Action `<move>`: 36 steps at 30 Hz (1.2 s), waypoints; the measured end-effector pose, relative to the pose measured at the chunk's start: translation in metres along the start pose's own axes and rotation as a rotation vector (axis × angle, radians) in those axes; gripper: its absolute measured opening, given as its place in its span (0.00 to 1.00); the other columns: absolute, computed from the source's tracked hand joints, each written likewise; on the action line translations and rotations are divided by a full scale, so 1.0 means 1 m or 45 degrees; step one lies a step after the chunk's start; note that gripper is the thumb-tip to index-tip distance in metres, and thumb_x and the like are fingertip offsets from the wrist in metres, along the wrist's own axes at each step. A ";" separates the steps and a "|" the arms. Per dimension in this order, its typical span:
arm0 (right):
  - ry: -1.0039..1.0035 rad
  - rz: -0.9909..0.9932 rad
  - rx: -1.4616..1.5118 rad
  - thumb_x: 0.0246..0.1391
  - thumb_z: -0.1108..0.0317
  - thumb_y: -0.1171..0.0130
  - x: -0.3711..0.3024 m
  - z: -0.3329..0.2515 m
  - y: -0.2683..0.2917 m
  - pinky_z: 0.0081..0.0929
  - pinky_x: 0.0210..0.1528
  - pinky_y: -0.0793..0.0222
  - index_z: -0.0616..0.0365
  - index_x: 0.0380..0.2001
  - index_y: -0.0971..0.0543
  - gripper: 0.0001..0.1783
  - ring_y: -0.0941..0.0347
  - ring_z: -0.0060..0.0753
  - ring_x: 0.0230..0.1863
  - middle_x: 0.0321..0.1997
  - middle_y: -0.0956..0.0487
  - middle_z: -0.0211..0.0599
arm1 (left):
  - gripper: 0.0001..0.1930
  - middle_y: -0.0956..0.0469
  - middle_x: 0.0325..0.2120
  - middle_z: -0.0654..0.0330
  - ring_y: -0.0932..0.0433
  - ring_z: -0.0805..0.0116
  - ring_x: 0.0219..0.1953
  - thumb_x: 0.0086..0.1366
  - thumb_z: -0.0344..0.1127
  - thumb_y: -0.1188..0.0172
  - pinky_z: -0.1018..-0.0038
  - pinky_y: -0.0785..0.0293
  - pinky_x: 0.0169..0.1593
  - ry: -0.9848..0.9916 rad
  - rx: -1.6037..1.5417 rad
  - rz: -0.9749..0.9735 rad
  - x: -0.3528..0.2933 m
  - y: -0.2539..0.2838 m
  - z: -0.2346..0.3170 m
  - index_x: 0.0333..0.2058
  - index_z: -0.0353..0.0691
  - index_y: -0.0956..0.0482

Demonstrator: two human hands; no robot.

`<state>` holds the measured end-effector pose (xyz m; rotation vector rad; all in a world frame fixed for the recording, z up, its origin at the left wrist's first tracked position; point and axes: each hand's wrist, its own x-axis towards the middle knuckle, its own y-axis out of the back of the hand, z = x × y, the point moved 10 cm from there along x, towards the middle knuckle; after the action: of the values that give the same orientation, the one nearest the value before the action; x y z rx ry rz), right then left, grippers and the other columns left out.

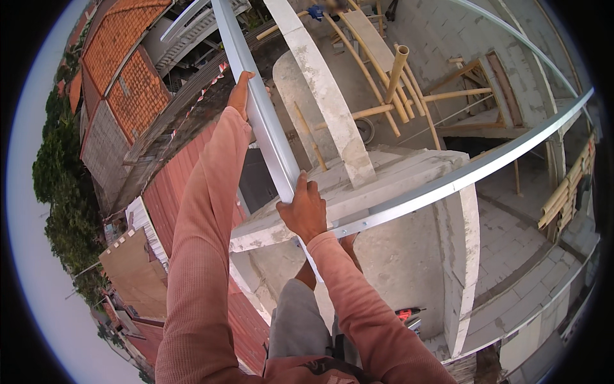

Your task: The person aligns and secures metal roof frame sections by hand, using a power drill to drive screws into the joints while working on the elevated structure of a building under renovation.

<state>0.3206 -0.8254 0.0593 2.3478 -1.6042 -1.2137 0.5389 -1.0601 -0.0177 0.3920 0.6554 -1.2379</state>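
Nearest, the right hand (306, 208) has its fingers curled closely over the near part of a grey metal beam (265, 118), just beside a second metal beam (467, 176) that runs off rightward above the concrete wall (406, 169). Farther along, the left hand (239, 96) clasps the first beam's left edge, thumb uppermost and other fingers hidden, a spread hold that probably steadies its length against twisting; beyond lie bamboo poles (398, 73) and orange tiled roofs (135, 89).
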 end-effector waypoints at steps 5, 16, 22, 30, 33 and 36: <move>0.016 0.003 -0.003 0.46 0.58 0.26 0.000 0.002 -0.005 0.57 0.59 0.33 0.69 0.71 0.45 0.56 0.26 0.64 0.57 0.59 0.30 0.60 | 0.38 0.17 0.31 0.47 0.17 0.58 0.28 0.55 0.59 0.37 0.61 0.17 0.34 0.007 0.024 -0.045 0.001 0.000 -0.002 0.52 0.31 0.29; -0.011 0.038 -0.061 0.46 0.60 0.28 -0.020 0.009 0.002 0.57 0.59 0.33 0.67 0.72 0.45 0.55 0.27 0.62 0.58 0.57 0.29 0.58 | 0.35 0.18 0.32 0.49 0.17 0.58 0.29 0.56 0.58 0.39 0.59 0.17 0.34 -0.001 0.015 0.000 -0.021 -0.003 -0.011 0.51 0.34 0.28; 0.027 0.097 -0.024 0.43 0.61 0.28 -0.042 0.013 -0.005 0.57 0.56 0.33 0.67 0.72 0.45 0.56 0.26 0.62 0.55 0.55 0.29 0.57 | 0.34 0.19 0.32 0.49 0.17 0.58 0.31 0.57 0.58 0.39 0.59 0.17 0.35 0.005 -0.026 0.011 -0.042 0.000 -0.019 0.52 0.34 0.29; 0.076 0.110 -0.028 0.43 0.60 0.27 -0.029 0.008 0.005 0.57 0.55 0.32 0.68 0.71 0.45 0.56 0.26 0.62 0.55 0.56 0.29 0.58 | 0.37 0.18 0.32 0.47 0.17 0.59 0.31 0.57 0.59 0.39 0.61 0.18 0.36 -0.051 -0.033 -0.012 -0.041 -0.008 0.004 0.53 0.31 0.30; 0.047 0.068 -0.015 0.44 0.60 0.26 -0.020 -0.016 0.014 0.57 0.57 0.33 0.70 0.71 0.45 0.56 0.27 0.63 0.56 0.56 0.29 0.59 | 0.36 0.18 0.30 0.48 0.18 0.60 0.28 0.57 0.59 0.39 0.62 0.18 0.34 -0.037 0.072 -0.049 -0.029 -0.006 0.030 0.51 0.30 0.28; 0.041 0.041 -0.002 0.46 0.60 0.26 -0.018 -0.030 0.009 0.57 0.58 0.32 0.71 0.71 0.44 0.55 0.27 0.63 0.57 0.57 0.30 0.61 | 0.35 0.18 0.29 0.50 0.18 0.61 0.27 0.56 0.60 0.39 0.63 0.18 0.33 -0.127 0.068 0.027 -0.024 0.006 0.039 0.48 0.31 0.26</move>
<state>0.3296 -0.8265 0.0944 2.3190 -1.6240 -1.1651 0.5494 -1.0645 0.0274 0.3780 0.5322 -1.2484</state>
